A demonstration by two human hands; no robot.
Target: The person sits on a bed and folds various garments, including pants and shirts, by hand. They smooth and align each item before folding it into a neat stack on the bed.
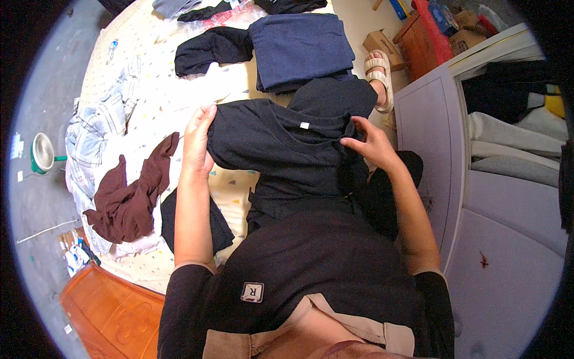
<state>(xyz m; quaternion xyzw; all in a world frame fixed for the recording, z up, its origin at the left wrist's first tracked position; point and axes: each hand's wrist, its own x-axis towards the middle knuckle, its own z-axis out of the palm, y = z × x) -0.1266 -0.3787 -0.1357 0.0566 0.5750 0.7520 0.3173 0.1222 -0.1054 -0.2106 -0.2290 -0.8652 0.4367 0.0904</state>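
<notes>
A black T-shirt [251,130] with a small white neck label hangs between my hands over my lap. My left hand [199,139] grips its left edge, with the thumb on top of the cloth. At the opposite side, my right hand [370,141] pinches the shirt near the neckline between thumb and fingers. The lower part of the shirt merges with my dark clothing, so its hem cannot be made out. Just beyond it on the bed lies a folded stack of navy cloth [302,51], and a crumpled black garment [213,49] touches the stack's left side.
On the patterned bed sheet [228,186] lie a brown garment [134,197], a black cloth [197,224] and a plaid cloth [96,130]. An open wardrobe [511,188] holding clothes stands at right. A cardboard box [385,47] sits beyond my sandalled foot [379,80].
</notes>
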